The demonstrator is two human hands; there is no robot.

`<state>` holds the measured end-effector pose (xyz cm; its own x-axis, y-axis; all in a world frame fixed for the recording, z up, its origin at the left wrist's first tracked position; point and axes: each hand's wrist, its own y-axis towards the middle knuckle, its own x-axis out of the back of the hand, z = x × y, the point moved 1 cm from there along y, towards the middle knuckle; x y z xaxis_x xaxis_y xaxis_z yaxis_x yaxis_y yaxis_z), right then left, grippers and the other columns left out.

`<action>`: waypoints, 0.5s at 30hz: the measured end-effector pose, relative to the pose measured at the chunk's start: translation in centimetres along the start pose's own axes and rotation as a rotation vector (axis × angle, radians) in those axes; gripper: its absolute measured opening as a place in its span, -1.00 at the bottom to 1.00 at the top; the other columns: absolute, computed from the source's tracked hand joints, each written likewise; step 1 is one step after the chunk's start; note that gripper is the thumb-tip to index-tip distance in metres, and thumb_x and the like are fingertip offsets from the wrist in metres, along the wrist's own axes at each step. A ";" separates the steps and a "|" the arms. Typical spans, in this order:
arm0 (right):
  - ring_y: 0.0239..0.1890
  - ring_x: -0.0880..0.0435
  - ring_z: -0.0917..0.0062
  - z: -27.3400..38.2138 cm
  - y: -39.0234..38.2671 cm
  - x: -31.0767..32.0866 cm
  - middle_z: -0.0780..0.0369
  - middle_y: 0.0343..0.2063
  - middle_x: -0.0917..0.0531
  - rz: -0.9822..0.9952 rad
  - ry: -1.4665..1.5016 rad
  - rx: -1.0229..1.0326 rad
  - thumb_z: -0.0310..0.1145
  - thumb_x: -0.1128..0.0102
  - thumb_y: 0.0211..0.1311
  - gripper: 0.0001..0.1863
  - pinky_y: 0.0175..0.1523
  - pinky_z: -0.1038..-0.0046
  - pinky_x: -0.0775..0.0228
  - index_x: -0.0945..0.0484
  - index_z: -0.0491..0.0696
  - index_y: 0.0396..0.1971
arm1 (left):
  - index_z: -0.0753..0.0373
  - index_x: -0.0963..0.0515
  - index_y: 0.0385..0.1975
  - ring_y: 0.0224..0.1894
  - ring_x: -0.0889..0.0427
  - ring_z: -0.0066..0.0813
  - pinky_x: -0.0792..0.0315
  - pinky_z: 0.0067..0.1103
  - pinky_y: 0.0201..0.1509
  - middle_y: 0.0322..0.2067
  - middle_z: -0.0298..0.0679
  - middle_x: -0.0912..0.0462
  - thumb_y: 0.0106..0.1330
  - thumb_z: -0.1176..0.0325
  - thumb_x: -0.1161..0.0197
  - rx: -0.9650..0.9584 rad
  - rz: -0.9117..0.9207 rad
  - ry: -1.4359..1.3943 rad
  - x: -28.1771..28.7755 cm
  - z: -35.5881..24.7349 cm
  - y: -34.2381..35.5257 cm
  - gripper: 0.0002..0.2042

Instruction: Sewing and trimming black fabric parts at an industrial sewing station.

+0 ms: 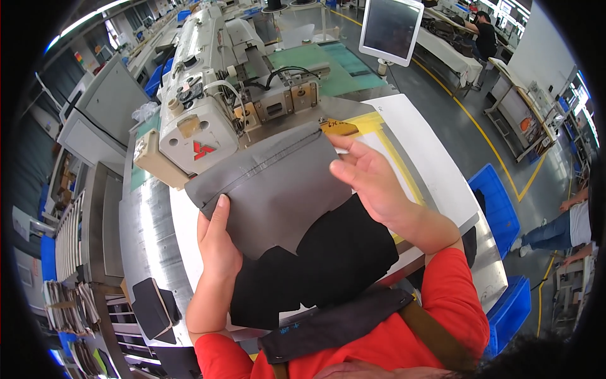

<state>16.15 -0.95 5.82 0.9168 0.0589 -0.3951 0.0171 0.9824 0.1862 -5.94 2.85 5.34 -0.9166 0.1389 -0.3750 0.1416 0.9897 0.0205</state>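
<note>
A grey sheet of leather-like material (271, 189) with a dark stitched seam along its upper part is held up and tilted before me. My left hand (219, 243) pinches its left edge, thumb on top and fingers beneath. My right hand (372, 180) is at the sheet's upper right edge, thumb raised and fingers stretched out; the fingertips reach the edge, and whether they touch it I cannot tell. Below the grey sheet spreads a black piece of material (341, 252) with a notched lower edge; how the two are joined is hidden.
Just beyond the sheet stands a white industrial sewing machine (199, 126). A white board (435, 158) with yellow tape (401, 164) lies to the right. Dark pads (154, 309) rest at the left edge. Blue bins (495, 196) stand right; a monitor (391, 31) rises behind.
</note>
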 end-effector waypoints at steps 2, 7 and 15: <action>-0.18 -0.50 0.67 -0.6 0.4 0.6 0.28 -0.26 -0.57 0.074 -0.071 -0.011 -0.44 -0.02 0.19 -0.59 -0.01 0.58 -0.30 -0.29 -0.16 0.06 | 0.34 -0.22 0.09 0.00 -0.41 -0.35 -0.31 -0.48 0.05 -0.02 -0.15 -0.39 0.27 0.38 0.04 -0.003 0.013 0.022 -0.2 0.1 0.0 -0.61; -0.22 -0.51 0.70 0.8 2.0 2.5 0.27 -0.26 -0.58 -0.036 -0.161 0.153 -0.46 -0.02 0.19 -0.72 -0.11 0.62 -0.35 -0.43 -0.17 -0.10 | 0.32 -0.21 0.08 0.00 -0.43 -0.34 -0.34 -0.49 0.02 0.00 -0.13 -0.38 0.28 0.41 0.05 -0.034 0.295 0.013 0.1 -0.4 -0.4 -0.63; -0.56 -0.48 0.44 2.5 -0.5 0.6 0.23 -0.61 -0.44 0.261 -1.231 0.452 -0.58 -0.01 -0.08 -0.72 -0.46 0.47 -0.29 -0.55 -0.07 -0.29 | 0.27 -0.29 -0.02 0.10 -0.35 -0.16 -0.29 -0.37 0.08 0.06 -0.02 -0.33 0.08 0.48 -0.18 -0.744 0.216 0.553 0.4 -0.5 -0.5 -0.58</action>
<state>17.66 -1.89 7.79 0.6699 -0.1975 0.7157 -0.3018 0.8083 0.5055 -6.60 2.39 5.68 -0.9726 0.1289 0.1933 0.2284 0.6823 0.6945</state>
